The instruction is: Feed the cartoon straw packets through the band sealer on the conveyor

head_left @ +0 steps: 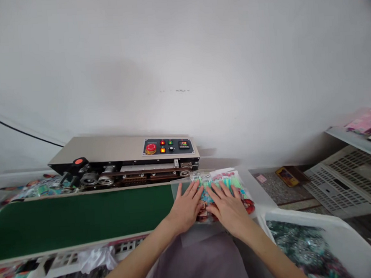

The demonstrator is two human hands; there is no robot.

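A clear plastic bag (227,179) filled with colourful small items lies at the right end of the green conveyor belt (80,219), its open edge next to the sealing machine (124,159). My left hand (186,208) lies flat on the bag's left part, fingers spread. My right hand (229,207) rests flat on the bag beside it, fingers stretched out. Both palms press down on the bag.
The sealer's control panel (168,146) has a red button and lit indicators. A white bin (335,230) with dark-green packets sits at the right. White plastic crates (348,183) stand further right. More colourful packets (34,190) lie at the left behind the belt.
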